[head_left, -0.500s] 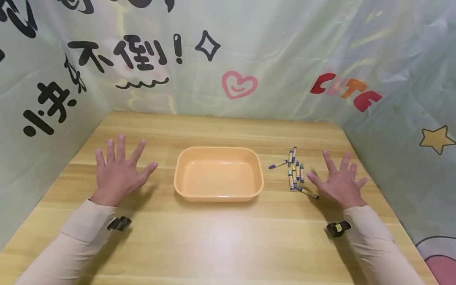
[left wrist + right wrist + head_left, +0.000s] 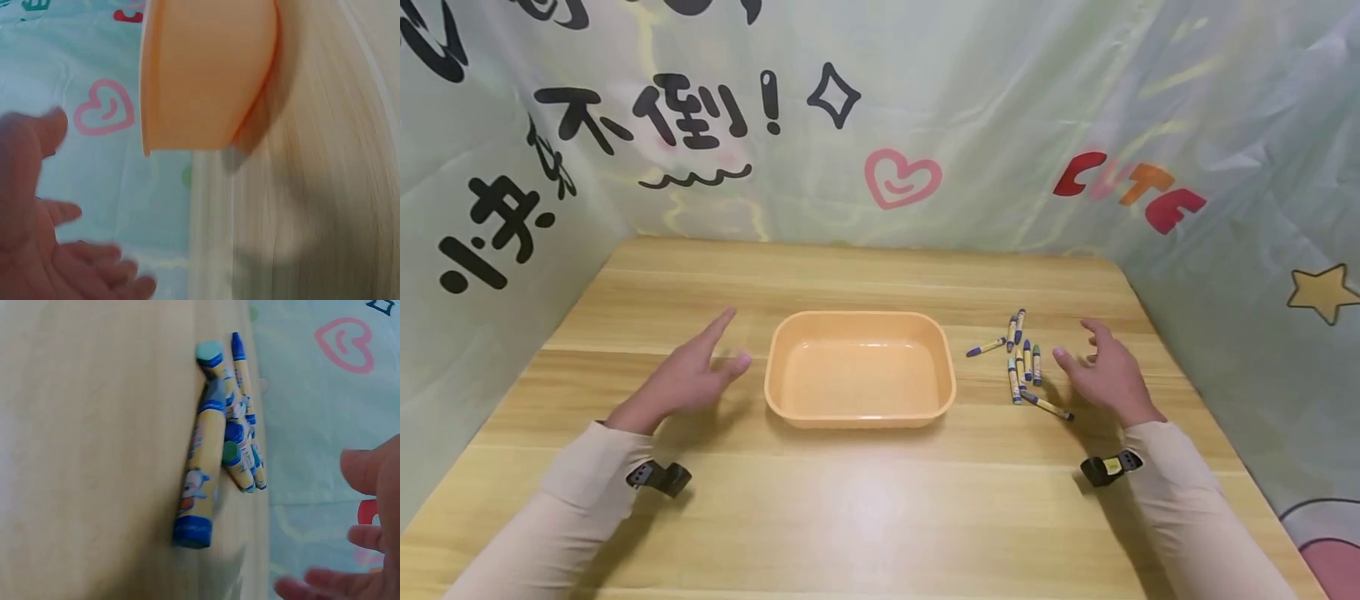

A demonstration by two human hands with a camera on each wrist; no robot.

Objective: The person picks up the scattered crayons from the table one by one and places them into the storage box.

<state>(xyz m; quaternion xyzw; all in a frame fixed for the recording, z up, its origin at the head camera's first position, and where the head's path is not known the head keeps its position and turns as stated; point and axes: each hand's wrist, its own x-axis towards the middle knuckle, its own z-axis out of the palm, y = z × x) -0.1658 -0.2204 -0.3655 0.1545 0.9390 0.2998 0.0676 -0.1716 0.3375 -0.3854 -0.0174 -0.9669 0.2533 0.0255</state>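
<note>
Our left hand (image 2: pixel 687 377) and right hand (image 2: pixel 1108 377) had loosely parted, empty fingers (image 2: pixel 717 329), so we needed gentle pinches for the crayons (image 2: pixel 1027 362)

printed cloth (image 2: pixel 1000 100) around a wooden table (image 2: pixel 865 517)

the pale green cloth hangs behind the table and along both sides, lightly creased. black characters (image 2: pixel 688 112) stand at the upper left, with a wavy line (image 2: pixel 695 177) beneath them and a four-pointed outline (image 2: pixel 833 96) to their right. a pink heart (image 2: pixel 902 178) sits near the middle. farther right come the letters "cute" (image 2: pixel 1142 187) in red, pink and orange, then a yellow star (image 2: pixel 1322 293). the table shows light grain.
</note>
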